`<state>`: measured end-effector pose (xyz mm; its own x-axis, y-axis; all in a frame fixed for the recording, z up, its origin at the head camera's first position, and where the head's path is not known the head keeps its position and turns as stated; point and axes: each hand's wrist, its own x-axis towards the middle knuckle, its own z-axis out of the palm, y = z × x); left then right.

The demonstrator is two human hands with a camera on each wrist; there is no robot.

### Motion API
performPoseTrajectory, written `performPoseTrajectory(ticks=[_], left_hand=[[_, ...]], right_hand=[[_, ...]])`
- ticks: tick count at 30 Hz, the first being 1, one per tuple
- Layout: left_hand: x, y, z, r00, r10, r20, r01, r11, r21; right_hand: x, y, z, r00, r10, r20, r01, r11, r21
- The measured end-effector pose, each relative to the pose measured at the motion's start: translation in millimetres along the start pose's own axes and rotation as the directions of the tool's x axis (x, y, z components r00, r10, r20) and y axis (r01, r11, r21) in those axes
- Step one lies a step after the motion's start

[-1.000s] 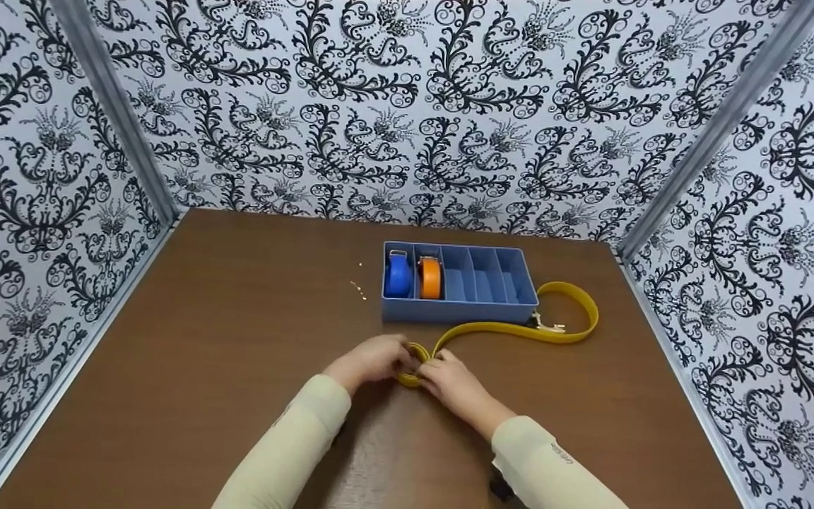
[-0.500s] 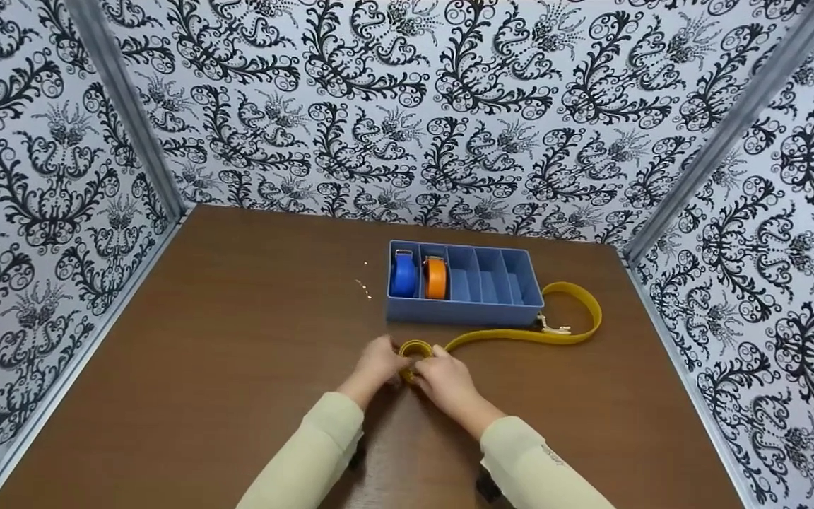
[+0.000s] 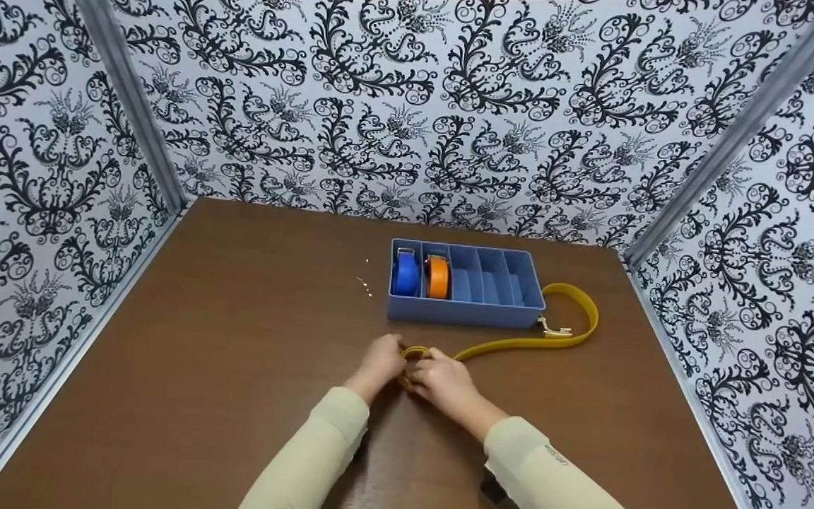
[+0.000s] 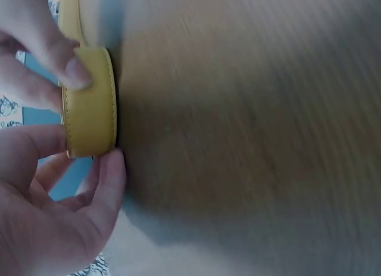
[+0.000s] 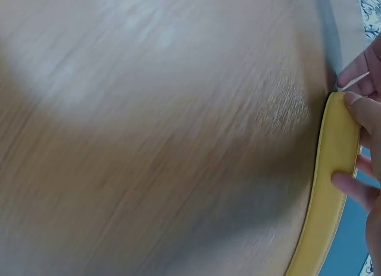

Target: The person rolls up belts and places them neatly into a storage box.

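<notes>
A yellow stitched belt (image 3: 520, 344) lies on edge on the brown table, one end wound into a small coil (image 4: 92, 121). My left hand (image 3: 381, 362) grips the coil from the left. In the left wrist view its fingertips touch the coil's lower end. My right hand (image 3: 446, 382) holds the coil from the other side, its thumb pressed to the yellow band in that view. From the right hand the loose length runs right and curves back to a metal buckle (image 3: 557, 331). The coil's inside is mostly hidden by fingers.
Behind the hands stands a blue-grey divided box (image 3: 463, 313). A rolled blue belt (image 3: 405, 274) and a rolled orange belt (image 3: 438, 277) fill its two left compartments. Small light specks (image 3: 367, 286) lie left of the box. Patterned walls (image 3: 407, 106) enclose the table.
Both hands have stayed at the coil while their fingers shifted round it. The right hand now covers more of it. The camera view has shifted slightly.
</notes>
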<state>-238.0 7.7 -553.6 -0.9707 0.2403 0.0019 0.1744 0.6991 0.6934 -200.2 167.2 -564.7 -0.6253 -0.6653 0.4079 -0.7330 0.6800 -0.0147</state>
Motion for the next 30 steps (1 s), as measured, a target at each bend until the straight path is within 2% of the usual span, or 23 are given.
performPoseTrajectory(ticks=[5,8,11,13,15,18,20,21,23,25,26,28,30], left_hand=[[2.1,-0.8,-5.6,0.997,0.014,0.073,-0.011,0.999,-0.031],[4.2,0.3,-7.4,0.995,0.035,0.099,-0.033,0.999,-0.02],[6.3,0.6,-8.3,0.99,0.057,0.131,-0.055,0.998,-0.019],[7.7,1.0,-8.8,0.986,0.07,0.153,-0.068,0.997,-0.022],[8.9,1.4,-8.9,0.981,0.09,0.172,-0.086,0.996,-0.029],[10.7,1.5,-8.3,0.972,0.141,0.188,-0.137,0.99,-0.033],[11.9,0.5,-7.1,0.965,0.183,0.19,-0.181,0.983,-0.032],[12.5,-0.1,-6.6,0.961,0.2,0.192,-0.197,0.98,-0.033],[13.8,-1.6,-5.9,0.954,0.227,0.198,-0.224,0.974,-0.036],[15.5,-2.9,-6.1,0.949,0.241,0.205,-0.238,0.97,-0.043],[16.6,-3.3,-6.8,0.947,0.244,0.209,-0.239,0.97,-0.048],[19.6,-4.1,-8.6,0.944,0.249,0.215,-0.246,0.968,-0.043],[23.2,-4.6,-11.0,0.946,0.243,0.214,-0.242,0.97,-0.033]], right_hand=[[-4.3,4,0,0.993,-0.113,-0.026,0.114,0.993,0.038],[-7.9,9,-1,0.985,-0.166,-0.044,0.169,0.984,0.062],[-12.1,16,-5,0.983,-0.186,0.0,0.185,0.981,0.062],[-14.8,21,-8,0.987,-0.145,0.075,0.138,0.985,0.099],[-17.1,24,-12,0.984,-0.032,0.177,-0.001,0.983,0.181],[-18.0,29,-17,0.952,0.091,0.293,-0.177,0.942,0.284],[-17.8,31,-17,0.937,0.134,0.322,-0.243,0.913,0.326],[-17.8,33,-17,0.943,0.114,0.312,-0.218,0.921,0.323],[-17.5,36,-13,0.967,0.035,0.253,-0.108,0.954,0.281],[-16.6,38,-8,0.983,-0.083,0.164,0.051,0.98,0.191],[-16.0,40,-6,0.984,-0.142,0.11,0.126,0.982,0.143],[-13.9,43,-1,0.97,-0.243,0.008,0.242,0.969,0.053],[-11.1,44,3,0.959,-0.275,-0.064,0.277,0.961,0.019]])
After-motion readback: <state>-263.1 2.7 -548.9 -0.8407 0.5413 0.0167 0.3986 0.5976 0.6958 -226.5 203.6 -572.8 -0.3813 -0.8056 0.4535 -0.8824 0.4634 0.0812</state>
